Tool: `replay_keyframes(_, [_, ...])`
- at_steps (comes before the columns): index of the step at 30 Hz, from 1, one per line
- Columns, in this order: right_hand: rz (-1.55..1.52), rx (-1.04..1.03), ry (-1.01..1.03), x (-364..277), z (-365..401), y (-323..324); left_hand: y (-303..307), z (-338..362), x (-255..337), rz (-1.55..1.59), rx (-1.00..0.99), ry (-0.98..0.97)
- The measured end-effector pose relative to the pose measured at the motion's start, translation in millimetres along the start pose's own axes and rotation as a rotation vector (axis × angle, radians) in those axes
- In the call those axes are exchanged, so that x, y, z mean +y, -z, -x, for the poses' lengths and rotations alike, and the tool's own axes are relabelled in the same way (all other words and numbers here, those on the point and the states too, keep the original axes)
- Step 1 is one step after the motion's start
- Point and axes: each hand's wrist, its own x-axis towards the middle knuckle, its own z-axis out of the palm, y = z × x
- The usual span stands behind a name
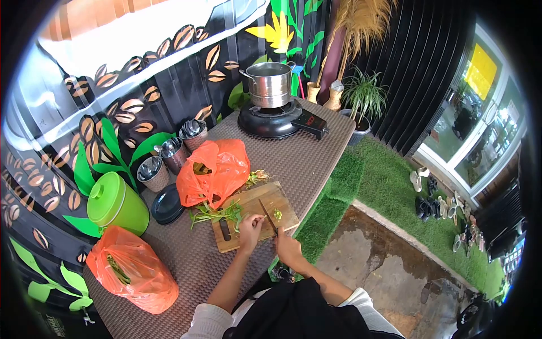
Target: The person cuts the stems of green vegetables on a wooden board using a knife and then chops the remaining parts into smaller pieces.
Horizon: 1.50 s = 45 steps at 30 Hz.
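Observation:
My right hand (288,247) is closed around the handle of a knife (267,212), whose blade points away from me over a wooden cutting board (254,198). Just left of the blade, my left hand (250,231) pinches pale green stems, mostly covered by the fingers. A small pile of chopped green stems (278,214) lies on the board, right of the knife. Leafy greens (231,212) spread over the board's left side and beyond its edge. Behind the board sits an orange plastic bag (226,166), with stem ends (257,178) beside it.
A steel pot (269,85) stands on a black portable stove (271,122) at the table's far end. To the left are cutlery cups (172,155), black plates (167,204), a green lidded container (116,203) and another orange bag (132,271). The table edge (330,175) runs along the right.

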Motion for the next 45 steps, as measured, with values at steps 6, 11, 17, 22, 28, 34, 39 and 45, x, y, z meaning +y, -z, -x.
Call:
replay_keyframes(6, [0.069,0.055,0.038,22,-26,10,-11,2,-7,-0.072,-0.141,-0.114])
replay_keyframes(11, [0.036,-0.027,0.039,20,-28,27,-22,2,-6,-0.208,-0.169,-0.065])
replay_keyframes(17, [0.195,0.040,0.054,8,-12,8,-21,5,-4,-0.283,-0.111,-0.166])
replay_keyframes(22, [0.140,0.010,0.042,8,-40,5,-22,6,-4,-0.297,-0.086,-0.174])
replay_keyframes(28, [0.094,0.003,0.061,9,-21,14,-20,6,5,-0.254,-0.112,-0.035])
replay_keyframes(34, [0.105,0.015,0.000,2,-22,4,-22,9,1,-0.257,-0.071,-0.082])
replay_keyframes(39, [0.058,-0.037,0.039,6,-33,15,-21,9,0,-0.178,-0.047,-0.077])
replay_keyframes(45, [0.108,-0.017,-0.026,-3,-16,-1,-19,10,2,-0.183,-0.070,-0.058])
